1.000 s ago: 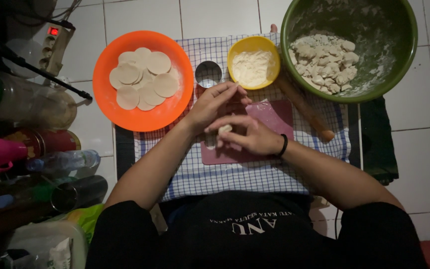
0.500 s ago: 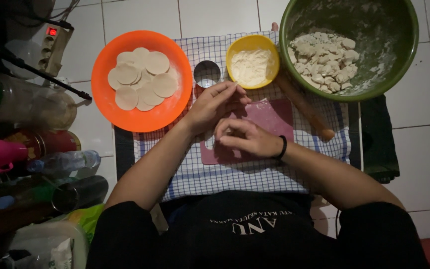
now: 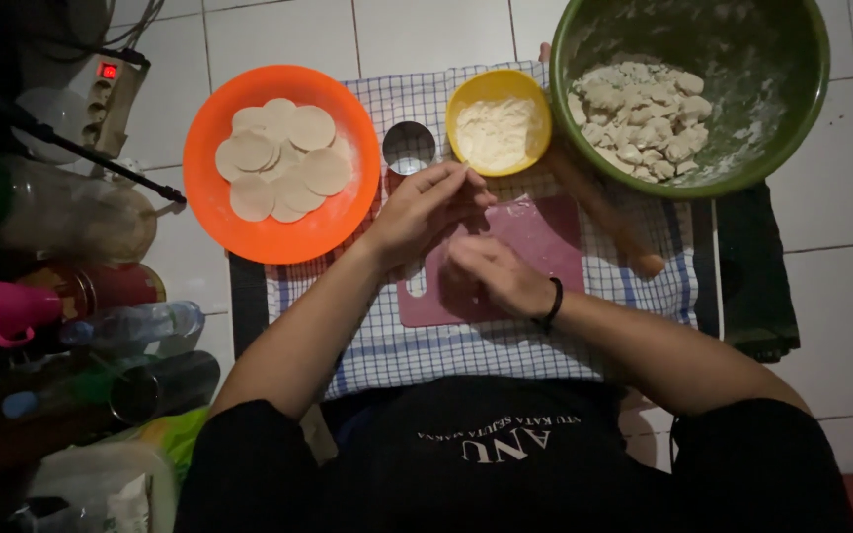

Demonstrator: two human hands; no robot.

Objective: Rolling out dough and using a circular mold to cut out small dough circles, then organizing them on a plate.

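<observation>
On the white tiled floor, over a checked cloth (image 3: 505, 345), I see my left hand (image 3: 426, 212) and right hand (image 3: 491, 276) cupped together above the pink board (image 3: 545, 242), fingers curled narrow around something hidden, the rolling pin (image 3: 604, 212) lying diagonally just right, nearer the right hand.

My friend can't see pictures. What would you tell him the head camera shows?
Two hands, left hand and right hand, meet over a pink cutting board on a checked cloth. Beyond them sit an orange plate of round dough discs, a yellow bowl of flour, a metal cutter ring, a rolling pin and a green bowl of dough lumps.
</observation>
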